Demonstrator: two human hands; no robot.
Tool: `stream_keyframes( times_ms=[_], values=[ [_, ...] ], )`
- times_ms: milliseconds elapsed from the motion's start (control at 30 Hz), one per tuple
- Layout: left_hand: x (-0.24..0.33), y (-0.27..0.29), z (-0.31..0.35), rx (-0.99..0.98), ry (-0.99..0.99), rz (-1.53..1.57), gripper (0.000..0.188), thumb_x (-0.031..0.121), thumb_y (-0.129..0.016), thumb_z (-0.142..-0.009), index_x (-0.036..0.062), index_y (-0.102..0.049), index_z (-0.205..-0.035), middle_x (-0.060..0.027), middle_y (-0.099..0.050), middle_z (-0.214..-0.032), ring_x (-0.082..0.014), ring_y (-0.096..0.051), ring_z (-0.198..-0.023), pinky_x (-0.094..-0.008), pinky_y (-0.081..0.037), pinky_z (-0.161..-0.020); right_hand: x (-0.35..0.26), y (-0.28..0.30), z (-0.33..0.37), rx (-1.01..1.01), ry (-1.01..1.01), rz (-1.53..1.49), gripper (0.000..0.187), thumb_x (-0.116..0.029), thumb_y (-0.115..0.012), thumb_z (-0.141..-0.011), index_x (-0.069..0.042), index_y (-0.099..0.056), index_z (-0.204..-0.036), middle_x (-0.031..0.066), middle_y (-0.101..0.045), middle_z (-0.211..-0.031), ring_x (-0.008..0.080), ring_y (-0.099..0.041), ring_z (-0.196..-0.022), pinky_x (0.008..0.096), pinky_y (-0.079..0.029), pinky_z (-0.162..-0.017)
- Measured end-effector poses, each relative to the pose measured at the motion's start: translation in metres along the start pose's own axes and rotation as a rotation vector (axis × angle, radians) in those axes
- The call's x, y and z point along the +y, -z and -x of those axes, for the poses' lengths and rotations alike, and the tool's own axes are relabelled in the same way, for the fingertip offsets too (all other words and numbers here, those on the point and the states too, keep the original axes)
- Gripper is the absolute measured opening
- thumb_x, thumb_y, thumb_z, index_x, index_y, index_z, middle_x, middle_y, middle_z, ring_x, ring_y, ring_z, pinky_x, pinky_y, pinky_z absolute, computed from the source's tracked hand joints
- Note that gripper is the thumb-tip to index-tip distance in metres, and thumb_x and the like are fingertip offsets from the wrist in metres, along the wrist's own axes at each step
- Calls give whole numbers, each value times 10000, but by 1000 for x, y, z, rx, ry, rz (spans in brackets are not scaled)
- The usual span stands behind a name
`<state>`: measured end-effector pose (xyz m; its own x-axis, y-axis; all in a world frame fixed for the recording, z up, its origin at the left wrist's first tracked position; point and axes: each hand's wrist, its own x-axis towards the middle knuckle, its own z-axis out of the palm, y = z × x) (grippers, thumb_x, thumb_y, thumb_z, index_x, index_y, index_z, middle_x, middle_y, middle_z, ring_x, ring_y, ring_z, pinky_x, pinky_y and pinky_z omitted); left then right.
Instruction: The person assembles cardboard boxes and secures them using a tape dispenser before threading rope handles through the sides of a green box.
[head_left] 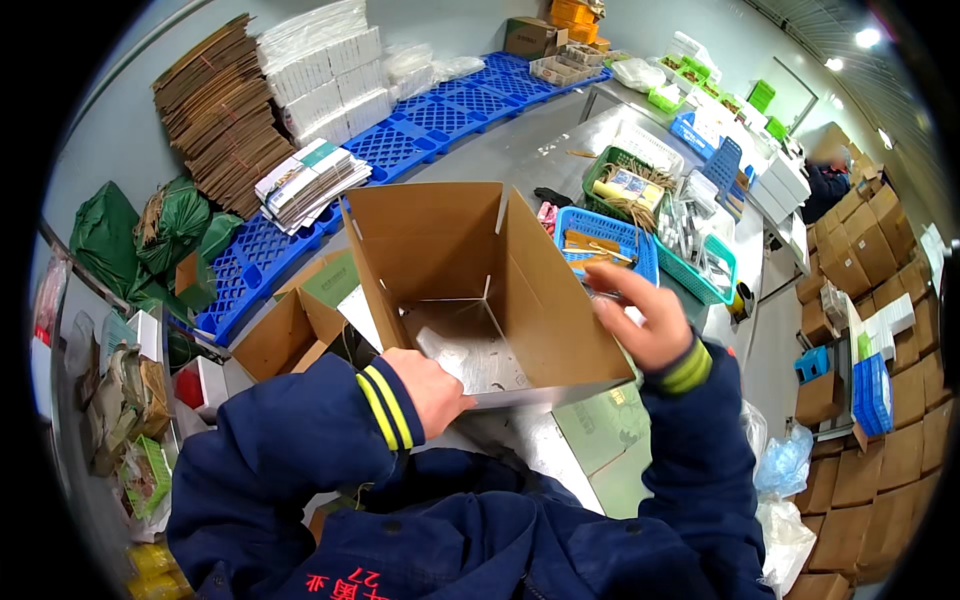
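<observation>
A cardboard carton (545, 300), brown inside, stands with its top open in front of me, tall walls upright. Vertical slits part the wall panels at the corners. Low inside it shows a shiny grey surface with a whitish patch. My left hand (430, 388) is closed on the carton's near wall at the left corner, fingertips partly hidden. Beside the right wall's upper edge is my right hand (645, 315), its thumb and fingers apart and holding nothing; whether it touches the wall I cannot tell.
Green flattened cartons (605, 425) lie right of the carton. A blue basket (645, 262) and a dark green basket (598, 180) stand beyond. Another open carton (285, 335) is at left. Blue pallets (425, 125) bear stacked cardboard (215, 110). A person (826, 185) is far right.
</observation>
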<state>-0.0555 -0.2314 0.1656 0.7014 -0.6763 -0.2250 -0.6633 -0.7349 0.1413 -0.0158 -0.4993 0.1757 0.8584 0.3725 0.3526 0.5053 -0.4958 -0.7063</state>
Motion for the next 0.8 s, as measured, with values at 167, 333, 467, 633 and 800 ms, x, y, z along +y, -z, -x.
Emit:
stream_keyframes(
  times_ms=[167,333,467,633,800],
  values=[
    [4,5,-11,-11,20,45,351,363,-496,-821,75,-647,-690,-142,-604,-631,-321,-602,-636,-397,-477,-571,-39,-63,36,109,285,348,379,-181,-649,-690,-43,-560,-1031,101,-588,-880,274,-556,-836,385,-393,-799],
    [-52,13,-31,664,-223,459,256,197,-621,-776,25,-589,-963,-152,-613,-859,-292,-614,-728,-330,-495,-642,-2,-99,39,311,354,631,248,-229,-662,-679,-120,-464,-575,9,-417,-546,179,-437,-536,308,-310,-533],
    [-166,21,-55,857,323,-372,566,260,-676,-708,36,-451,-1177,-186,-506,-1101,-291,-505,-1026,-352,-429,-838,0,-104,24,280,433,612,305,-240,-677,-663,-128,-426,-530,7,-389,-521,173,-420,-505,304,-275,-474],
    [-164,23,-90,216,449,-268,200,254,-581,-764,69,-619,-828,-148,-623,-756,-302,-610,-756,-385,-487,-679,15,-138,-12,205,511,451,310,-207,-664,-679,-133,-427,-493,11,-399,-459,185,-437,-454,310,-311,-455],
    [-118,-4,-108,124,91,-131,193,235,-532,-790,70,-633,-800,-163,-614,-708,-321,-603,-704,-388,-486,-655,31,-162,-24,58,304,554,186,-209,-626,-690,-70,-562,-796,113,-557,-867,264,-521,-812,359,-398,-675]
  ],
)
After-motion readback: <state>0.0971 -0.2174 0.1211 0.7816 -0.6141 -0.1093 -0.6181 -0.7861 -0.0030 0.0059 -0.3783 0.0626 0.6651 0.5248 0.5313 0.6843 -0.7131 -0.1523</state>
